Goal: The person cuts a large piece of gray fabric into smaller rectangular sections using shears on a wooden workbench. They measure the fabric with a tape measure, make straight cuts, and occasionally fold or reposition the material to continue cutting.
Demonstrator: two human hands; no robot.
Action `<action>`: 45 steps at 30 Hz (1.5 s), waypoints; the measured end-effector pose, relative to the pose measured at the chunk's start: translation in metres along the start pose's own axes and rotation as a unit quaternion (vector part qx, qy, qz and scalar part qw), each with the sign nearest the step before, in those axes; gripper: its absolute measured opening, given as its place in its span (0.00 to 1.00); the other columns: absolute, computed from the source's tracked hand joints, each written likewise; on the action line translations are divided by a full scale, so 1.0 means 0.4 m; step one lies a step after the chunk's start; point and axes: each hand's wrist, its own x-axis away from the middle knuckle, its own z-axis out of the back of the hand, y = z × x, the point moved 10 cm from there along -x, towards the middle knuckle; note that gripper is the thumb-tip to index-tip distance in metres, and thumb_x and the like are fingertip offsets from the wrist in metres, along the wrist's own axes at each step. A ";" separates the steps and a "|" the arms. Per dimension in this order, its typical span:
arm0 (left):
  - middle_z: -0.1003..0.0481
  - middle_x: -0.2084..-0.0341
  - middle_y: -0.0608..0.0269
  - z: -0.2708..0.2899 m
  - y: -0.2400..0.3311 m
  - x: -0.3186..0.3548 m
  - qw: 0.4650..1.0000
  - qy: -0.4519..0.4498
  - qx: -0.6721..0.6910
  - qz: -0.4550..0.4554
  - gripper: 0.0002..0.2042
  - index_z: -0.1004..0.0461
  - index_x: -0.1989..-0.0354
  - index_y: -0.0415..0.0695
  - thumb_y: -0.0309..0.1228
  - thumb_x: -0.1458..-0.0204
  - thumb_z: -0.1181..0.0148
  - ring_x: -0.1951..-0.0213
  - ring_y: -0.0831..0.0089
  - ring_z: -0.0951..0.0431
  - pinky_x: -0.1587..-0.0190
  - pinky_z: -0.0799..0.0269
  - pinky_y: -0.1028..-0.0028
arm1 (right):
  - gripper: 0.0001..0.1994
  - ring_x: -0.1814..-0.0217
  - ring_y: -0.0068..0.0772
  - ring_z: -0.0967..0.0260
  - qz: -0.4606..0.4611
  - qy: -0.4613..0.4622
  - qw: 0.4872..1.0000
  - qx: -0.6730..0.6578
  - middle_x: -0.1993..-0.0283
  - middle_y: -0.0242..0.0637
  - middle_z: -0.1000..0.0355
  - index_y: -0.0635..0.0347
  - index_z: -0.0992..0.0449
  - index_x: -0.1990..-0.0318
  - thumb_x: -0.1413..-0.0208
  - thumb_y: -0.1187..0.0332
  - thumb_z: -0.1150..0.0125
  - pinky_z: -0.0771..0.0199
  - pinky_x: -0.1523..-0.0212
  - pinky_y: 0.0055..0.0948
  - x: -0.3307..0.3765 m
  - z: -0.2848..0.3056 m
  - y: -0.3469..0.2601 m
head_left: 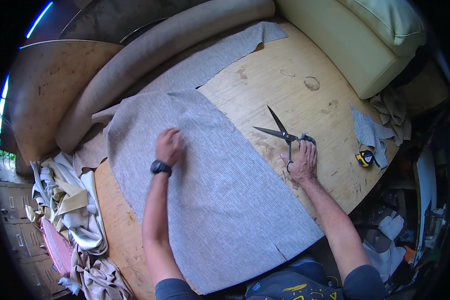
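A large piece of grey woven fabric (225,175) lies over the wooden table in front of me, with a short dark slit near its near edge. My left hand (168,146), a dark watch on its wrist, is over the fabric's left part. Its fingers are loosely bent and a little blurred, and I see nothing in them. To the right of the fabric, my right hand (305,162) has its fingers at the handle loops of large dark scissors (280,132). The scissor blades are spread apart and point up and left, over the bare wood.
A thick fabric roll (160,55) spans the far left. The wooden table (265,75) carries a yellow-black tape measure (365,158) and a grey fabric scrap (369,131) at right. A pale green upholstered piece (335,45) borders the far right; crumpled cloth (70,200) lies left.
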 end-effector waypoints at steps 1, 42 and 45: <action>0.25 0.41 0.51 -0.083 0.044 -0.043 0.998 -0.062 0.018 -0.004 0.21 0.23 0.42 0.48 0.43 0.42 0.38 0.40 0.50 0.26 0.36 0.32 0.56 | 0.44 0.30 0.59 0.45 0.003 -0.002 1.000 -0.001 0.36 0.59 0.39 0.69 0.41 0.36 0.50 0.47 0.27 0.49 0.27 0.56 0.004 -0.003 0.005; 0.49 0.24 0.49 0.080 0.259 1.224 0.926 0.039 -0.182 0.329 0.32 0.40 0.26 0.50 0.49 0.35 0.48 0.22 0.49 0.56 0.25 0.66 0.43 | 0.24 0.79 0.18 0.32 -0.219 -0.606 0.698 -0.311 0.78 0.28 0.30 0.61 0.26 0.74 0.38 0.48 0.33 0.31 0.75 0.25 1.115 0.336 0.120; 0.49 0.24 0.50 0.059 0.267 1.194 0.904 0.070 -0.214 0.363 0.31 0.40 0.26 0.51 0.49 0.35 0.49 0.22 0.50 0.56 0.25 0.67 0.42 | 0.25 0.78 0.19 0.30 -0.211 -0.621 0.690 -0.305 0.79 0.28 0.30 0.61 0.25 0.74 0.38 0.47 0.33 0.31 0.75 0.25 1.114 0.322 0.115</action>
